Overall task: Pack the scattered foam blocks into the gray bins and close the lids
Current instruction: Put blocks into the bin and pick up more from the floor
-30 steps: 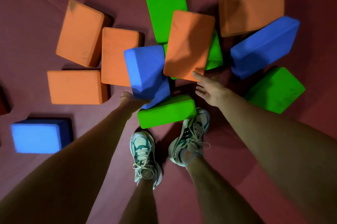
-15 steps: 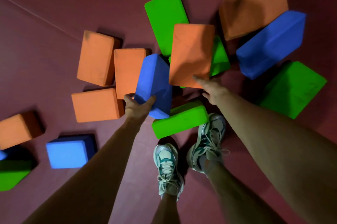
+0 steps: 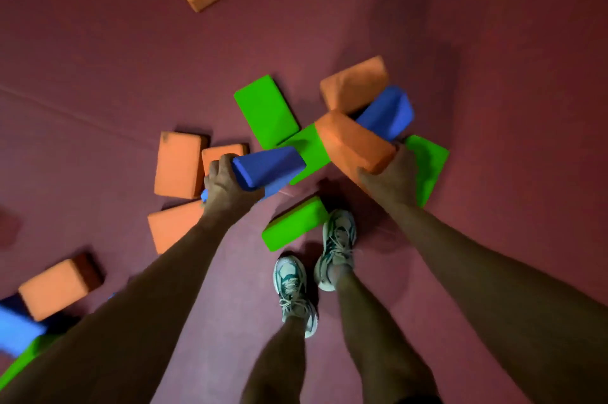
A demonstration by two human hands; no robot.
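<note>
- Head view: the pick-up step is in hand, judging by a blue foam block (image 3: 268,166) and an orange foam block (image 3: 353,142) both raised off the floor (image 3: 493,41).
- The left hand (image 3: 227,183) grips the blue block's near end; the right hand (image 3: 391,176) holds the orange one from beneath.
- No gray bin shows, so the next move likely calls for carrying both blocks to one.
- Other blocks lie scattered around the shoes (image 3: 296,291).
</note>
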